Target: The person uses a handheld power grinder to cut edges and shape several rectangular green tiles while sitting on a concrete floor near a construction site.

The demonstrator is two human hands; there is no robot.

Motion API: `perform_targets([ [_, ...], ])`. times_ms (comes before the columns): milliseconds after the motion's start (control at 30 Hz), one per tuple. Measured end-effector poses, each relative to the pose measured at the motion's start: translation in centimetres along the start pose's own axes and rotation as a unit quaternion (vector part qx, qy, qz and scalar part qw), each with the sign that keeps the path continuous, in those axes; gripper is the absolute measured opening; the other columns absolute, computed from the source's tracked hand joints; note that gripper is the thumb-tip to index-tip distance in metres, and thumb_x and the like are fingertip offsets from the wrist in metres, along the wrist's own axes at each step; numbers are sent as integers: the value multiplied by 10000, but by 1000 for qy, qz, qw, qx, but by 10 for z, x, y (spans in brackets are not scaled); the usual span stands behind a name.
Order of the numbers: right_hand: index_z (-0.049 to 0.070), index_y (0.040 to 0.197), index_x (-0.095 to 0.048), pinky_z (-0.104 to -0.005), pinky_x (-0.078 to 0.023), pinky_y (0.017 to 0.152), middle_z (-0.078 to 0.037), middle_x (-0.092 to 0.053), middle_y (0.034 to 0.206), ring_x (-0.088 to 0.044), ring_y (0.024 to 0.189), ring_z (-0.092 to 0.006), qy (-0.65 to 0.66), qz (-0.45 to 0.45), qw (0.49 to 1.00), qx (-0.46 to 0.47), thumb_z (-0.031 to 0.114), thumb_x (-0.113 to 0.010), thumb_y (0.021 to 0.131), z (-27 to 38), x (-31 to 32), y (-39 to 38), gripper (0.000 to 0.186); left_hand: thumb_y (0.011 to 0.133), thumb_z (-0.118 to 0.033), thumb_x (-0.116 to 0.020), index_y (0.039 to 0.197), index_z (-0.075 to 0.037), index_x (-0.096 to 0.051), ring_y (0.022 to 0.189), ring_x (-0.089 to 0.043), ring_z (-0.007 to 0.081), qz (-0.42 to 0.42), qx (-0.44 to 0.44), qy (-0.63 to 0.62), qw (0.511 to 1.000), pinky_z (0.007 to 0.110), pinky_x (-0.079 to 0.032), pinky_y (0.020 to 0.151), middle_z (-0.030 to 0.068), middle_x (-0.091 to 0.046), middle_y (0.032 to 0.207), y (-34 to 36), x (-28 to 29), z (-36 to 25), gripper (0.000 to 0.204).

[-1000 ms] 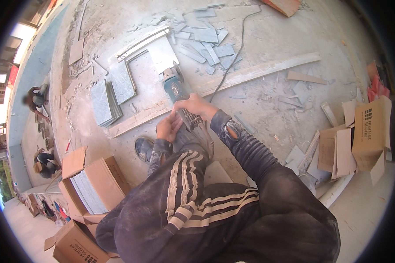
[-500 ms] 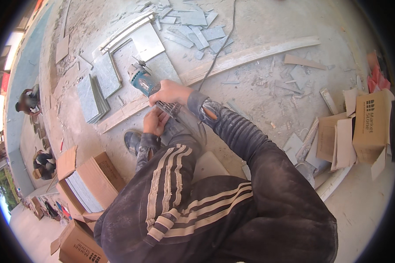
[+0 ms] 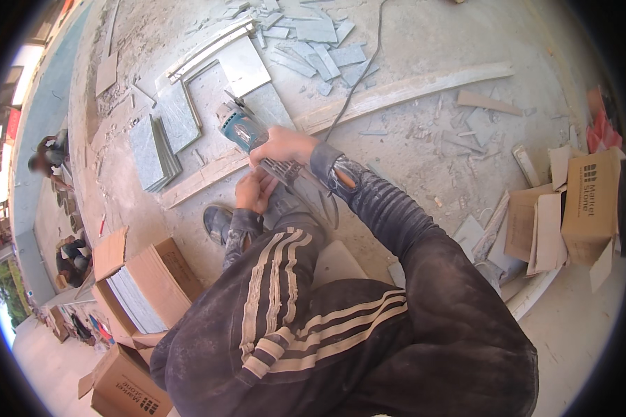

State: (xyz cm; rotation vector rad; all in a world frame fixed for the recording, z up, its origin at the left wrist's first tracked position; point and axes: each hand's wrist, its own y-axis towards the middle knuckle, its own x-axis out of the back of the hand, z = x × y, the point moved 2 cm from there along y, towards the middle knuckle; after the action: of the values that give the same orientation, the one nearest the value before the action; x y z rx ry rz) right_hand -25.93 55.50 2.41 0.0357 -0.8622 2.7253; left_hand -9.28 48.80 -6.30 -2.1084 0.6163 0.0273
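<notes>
My right hand (image 3: 283, 145) is wrapped round the teal body of an angle grinder (image 3: 241, 131), whose head points to the far left. Its dark vented rear end (image 3: 282, 171) and cord lie over my knee. Curled fingers of my left hand (image 3: 255, 192) press against the underside of that rear end; their tips are partly hidden. Beyond the grinder's head lies a grey stone tile (image 3: 268, 104), near a white-topped tile (image 3: 243, 66). To the left, several stone tiles (image 3: 151, 153) are stacked beside another tile (image 3: 177, 116).
A long wooden plank (image 3: 410, 90) crosses the dusty floor, with broken stone pieces (image 3: 316, 59) beyond it. A black cord (image 3: 360, 73) runs away to the far side. Cardboard boxes stand at the left (image 3: 156, 285) and right (image 3: 588, 198). Two people crouch at the far left.
The whole view has shifted slightly, so the scene sits a little lower and to the right. Both hands keep much the same hold on the angle grinder.
</notes>
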Motion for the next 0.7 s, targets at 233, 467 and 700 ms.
perform_targets([
  [233, -65, 1043, -640, -305, -498, 740, -152, -676, 927, -636, 808, -208, 35, 37, 998, -20, 276, -783, 669, -29, -1, -34, 526, 1022, -146, -495, 1221, 73, -530, 1050, -654, 287, 1, -1, -1, 1000, 392, -566, 905, 180, -622, 1205, 5, 1, 2, 298],
  [467, -83, 1164, -575, -321, -505, 792, -179, -669, 1010, -646, 887, -241, 45, 25, 999, -6, 294, -806, 632, -51, 0, -91, 692, 1004, -147, -546, 1202, 71, -556, 1021, -660, 278, -1, 0, -31, 1000, 379, -579, 860, 178, -631, 1189, 4, -1, 1, 295],
  [700, -30, 1189, -559, -301, -481, 786, -80, -623, 980, -593, 861, -174, 37, 49, 998, 3, 250, -783, 704, -59, 14, -142, 603, 986, -215, -609, 1286, 16, -550, 1033, -640, 236, 2, 28, -2, 1000, 336, -558, 880, 144, -633, 1188, -6, -15, -6, 383],
])
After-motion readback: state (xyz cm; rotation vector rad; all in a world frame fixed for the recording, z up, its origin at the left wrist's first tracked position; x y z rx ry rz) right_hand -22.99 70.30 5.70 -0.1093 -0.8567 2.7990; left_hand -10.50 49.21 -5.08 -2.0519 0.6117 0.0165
